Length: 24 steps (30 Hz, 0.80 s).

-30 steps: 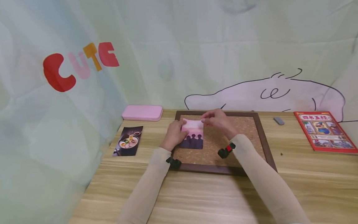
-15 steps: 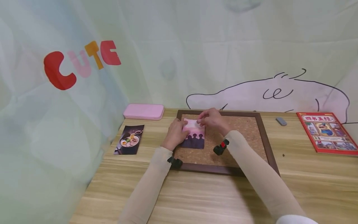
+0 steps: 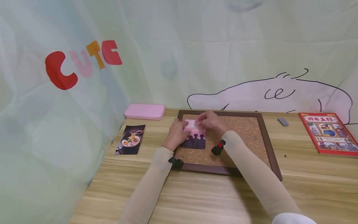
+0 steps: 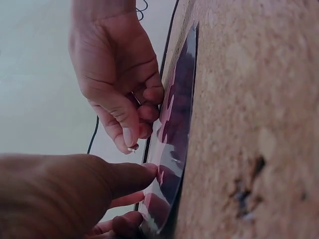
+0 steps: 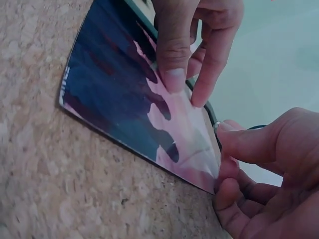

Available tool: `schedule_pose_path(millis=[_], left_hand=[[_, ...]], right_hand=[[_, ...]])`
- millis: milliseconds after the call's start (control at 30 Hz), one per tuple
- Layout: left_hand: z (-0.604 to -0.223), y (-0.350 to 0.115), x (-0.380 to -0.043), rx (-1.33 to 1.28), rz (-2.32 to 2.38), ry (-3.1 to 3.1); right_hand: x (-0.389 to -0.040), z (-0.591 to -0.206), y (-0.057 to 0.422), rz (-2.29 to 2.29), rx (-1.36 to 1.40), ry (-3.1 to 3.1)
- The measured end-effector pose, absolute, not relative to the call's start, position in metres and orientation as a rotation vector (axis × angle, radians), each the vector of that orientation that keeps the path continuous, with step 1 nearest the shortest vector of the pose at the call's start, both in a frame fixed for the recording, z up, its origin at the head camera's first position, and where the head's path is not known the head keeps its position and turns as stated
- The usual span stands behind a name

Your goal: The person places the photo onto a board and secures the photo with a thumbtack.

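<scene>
A photo print [image 3: 195,143] with dark figures against a pink sky lies on the left part of a brown-framed corkboard [image 3: 243,133]. My left hand [image 3: 176,133] presses the photo's left side, its thumb and fingers extended. At the photo's upper right, my right hand [image 3: 211,121] pinches a small shiny pin [image 4: 133,148] between thumb and forefinger. In the right wrist view the photo [image 5: 114,94] bows up slightly, and the right fingertips [image 5: 227,174] are right at its corner. The pin's point is hidden.
A food photo [image 3: 130,140] lies left of the board, with a pink case [image 3: 144,111] behind it. Off to the right are a grey eraser-like block [image 3: 283,121], a red book [image 3: 328,133] and a tiny dark speck. A printed curtain [image 3: 156,62] hangs behind the table.
My right hand has shifted left and slightly down, from the photo's upper right corner to over its top part. The left hand stays pressed on the photo.
</scene>
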<state>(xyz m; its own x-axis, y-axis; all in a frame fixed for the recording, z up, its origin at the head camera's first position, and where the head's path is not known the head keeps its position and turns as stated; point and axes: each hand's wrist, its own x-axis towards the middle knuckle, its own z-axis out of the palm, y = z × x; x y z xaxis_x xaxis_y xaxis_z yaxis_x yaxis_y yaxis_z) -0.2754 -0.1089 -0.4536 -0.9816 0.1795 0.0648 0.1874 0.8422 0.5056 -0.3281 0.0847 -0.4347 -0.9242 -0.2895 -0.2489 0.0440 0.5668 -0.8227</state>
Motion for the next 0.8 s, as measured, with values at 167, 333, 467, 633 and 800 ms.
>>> schedule_pose_path(millis=[167,333,467,633,800], left_hand=[[-0.4532,-0.1087,-0.2755,-0.297,-0.821,-3.011],[-0.4526,-0.1089,-0.2751,-0.302,-0.820,-3.021],[-0.4524,-0.1088,-0.2757,-0.313,-0.821,-3.013],[-0.4524,-0.1082,-0.2765,-0.308,-0.822,-3.026],[-0.4532,-0.1074,-0.2756,-0.302,-0.820,-3.038]], right_hand=[[-0.3301,-0.4385,0.0835,-1.283,-0.220,2.491],[-0.3324,-0.4410,0.0813,-1.255,-0.225,2.510],[-0.3340,-0.4410,0.0796,-1.243,-0.221,2.523],[-0.3352,-0.4410,0.0777,-1.205,-0.215,2.540],[-0.3351,-0.4403,0.0769,-1.183,-0.166,2.520]])
